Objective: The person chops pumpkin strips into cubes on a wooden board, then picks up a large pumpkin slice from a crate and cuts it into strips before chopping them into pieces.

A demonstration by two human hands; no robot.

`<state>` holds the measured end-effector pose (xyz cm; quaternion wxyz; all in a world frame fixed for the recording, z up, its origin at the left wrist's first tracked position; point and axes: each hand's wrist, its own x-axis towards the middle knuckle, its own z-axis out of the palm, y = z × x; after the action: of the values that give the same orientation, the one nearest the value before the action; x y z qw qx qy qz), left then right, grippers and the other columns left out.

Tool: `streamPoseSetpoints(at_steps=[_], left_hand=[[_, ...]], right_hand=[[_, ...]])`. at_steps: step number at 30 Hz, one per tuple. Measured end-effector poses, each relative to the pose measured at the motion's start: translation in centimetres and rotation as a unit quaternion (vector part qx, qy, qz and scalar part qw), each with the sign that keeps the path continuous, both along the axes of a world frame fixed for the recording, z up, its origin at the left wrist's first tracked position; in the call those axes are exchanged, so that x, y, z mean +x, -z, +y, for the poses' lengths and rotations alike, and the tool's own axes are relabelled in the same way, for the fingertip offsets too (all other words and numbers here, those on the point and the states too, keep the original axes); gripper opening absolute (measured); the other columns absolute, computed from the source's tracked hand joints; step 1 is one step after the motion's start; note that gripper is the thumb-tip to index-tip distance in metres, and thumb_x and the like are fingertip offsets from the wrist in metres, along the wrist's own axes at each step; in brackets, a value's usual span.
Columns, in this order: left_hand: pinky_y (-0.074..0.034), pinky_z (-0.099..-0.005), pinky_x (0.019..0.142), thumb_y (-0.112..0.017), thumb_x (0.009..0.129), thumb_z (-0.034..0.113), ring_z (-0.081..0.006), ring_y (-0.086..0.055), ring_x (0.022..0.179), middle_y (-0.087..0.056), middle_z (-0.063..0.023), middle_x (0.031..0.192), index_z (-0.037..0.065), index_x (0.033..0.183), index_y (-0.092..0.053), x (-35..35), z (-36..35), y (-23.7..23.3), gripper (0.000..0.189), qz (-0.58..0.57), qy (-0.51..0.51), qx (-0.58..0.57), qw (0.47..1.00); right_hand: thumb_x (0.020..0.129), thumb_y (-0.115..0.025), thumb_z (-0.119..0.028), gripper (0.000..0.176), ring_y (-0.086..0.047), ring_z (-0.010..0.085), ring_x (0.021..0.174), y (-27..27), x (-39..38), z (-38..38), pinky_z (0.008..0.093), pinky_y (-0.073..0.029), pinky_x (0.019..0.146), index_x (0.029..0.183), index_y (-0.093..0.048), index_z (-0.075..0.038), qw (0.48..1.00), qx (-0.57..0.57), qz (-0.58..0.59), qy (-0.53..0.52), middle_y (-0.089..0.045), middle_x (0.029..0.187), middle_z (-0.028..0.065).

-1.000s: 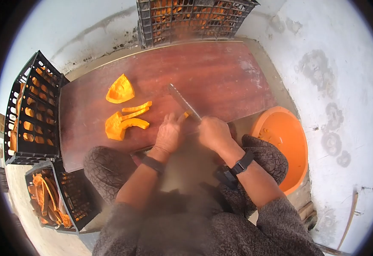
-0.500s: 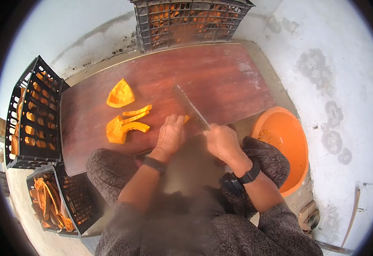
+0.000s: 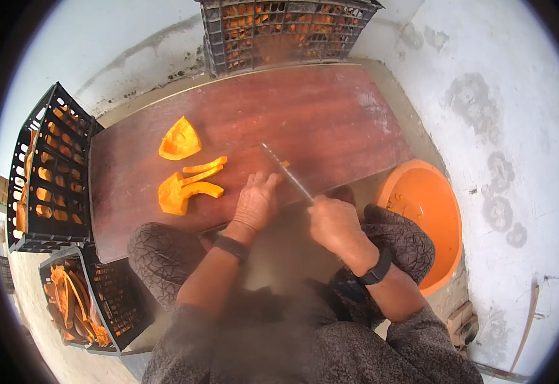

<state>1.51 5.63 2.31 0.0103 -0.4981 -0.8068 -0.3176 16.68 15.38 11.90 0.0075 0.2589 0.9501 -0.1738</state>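
My right hand (image 3: 338, 225) is closed round the handle of a knife (image 3: 287, 171), whose blade points up and left over the reddish board (image 3: 318, 109). Close to the blade, my left hand (image 3: 255, 200) presses down on the board, its fingers together beside a small orange piece (image 3: 284, 164) that is mostly hidden. Left of that hand lie curved pumpkin slices (image 3: 202, 189) and a pumpkin chunk (image 3: 172, 194). A wedge of pumpkin (image 3: 181, 139) rests farther back.
An orange basin (image 3: 451, 224) with small bits inside stands at the right. Black crates holding orange pieces stand at the back (image 3: 286, 35), at the left (image 3: 52, 173) and at the lower left (image 3: 116, 297). My knees flank the board's near edge.
The knife blade has shifted slightly down, and my right wrist has turned a little. A small orange bit now shows beside the blade. My left hand is almost unmoved.
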Motion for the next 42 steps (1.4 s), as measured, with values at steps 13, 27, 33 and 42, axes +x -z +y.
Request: streamPoseSetpoints(at_steps=[13,27,33,42], left_hand=[[-0.050,-0.0442,0.078,-0.055,0.076,-0.001,-0.0365,-0.056,0.088,-0.056,-0.0161,0.091,0.004,0.099,-0.058,0.0,-0.2,0.4,0.023,0.014,-0.001,0.017,1.000],[-0.049,-0.0442,0.076,-0.054,0.076,-0.001,-0.0361,-0.055,0.088,-0.054,-0.0154,0.091,0.006,0.099,-0.058,0.2,-0.6,0.1,0.024,-0.002,0.004,0.045,0.999],[-0.046,-0.0450,0.082,-0.055,0.073,0.001,-0.0368,-0.052,0.092,-0.051,-0.0177,0.092,0.005,0.098,-0.055,0.2,-0.8,0.1,0.026,-0.025,0.007,0.030,0.999],[-0.047,-0.0468,0.079,-0.054,0.075,-0.001,-0.0397,-0.052,0.088,-0.052,-0.0201,0.092,0.002,0.098,-0.053,0.1,-0.4,0.7,0.024,-0.011,0.013,0.031,0.999]], right_hand=[[0.077,-0.060,-0.011,0.006,-0.064,0.0365,0.081,3.1,-3.6,1.3,0.0463,-0.049,0.071,0.078,-0.063,-0.005,0.999,0.005,0.033,0.012,-0.065,0.080,0.0179],[0.086,-0.059,-0.018,0.018,-0.064,0.0389,0.074,-0.2,-1.1,-0.3,0.0482,-0.049,0.068,0.081,-0.062,-0.001,0.999,-0.002,0.047,0.022,-0.064,0.074,0.0207],[0.085,-0.059,-0.018,0.022,-0.063,0.0429,0.072,-0.7,-0.4,-1.0,0.0496,-0.049,0.069,0.082,-0.061,0.004,0.999,-0.012,0.029,0.004,-0.062,0.069,0.0253],[0.081,-0.059,-0.011,0.013,-0.065,0.0392,0.073,-0.1,-0.4,-0.9,0.0475,-0.051,0.068,0.082,-0.062,0.002,0.999,0.003,0.014,-0.040,-0.064,0.073,0.0247]])
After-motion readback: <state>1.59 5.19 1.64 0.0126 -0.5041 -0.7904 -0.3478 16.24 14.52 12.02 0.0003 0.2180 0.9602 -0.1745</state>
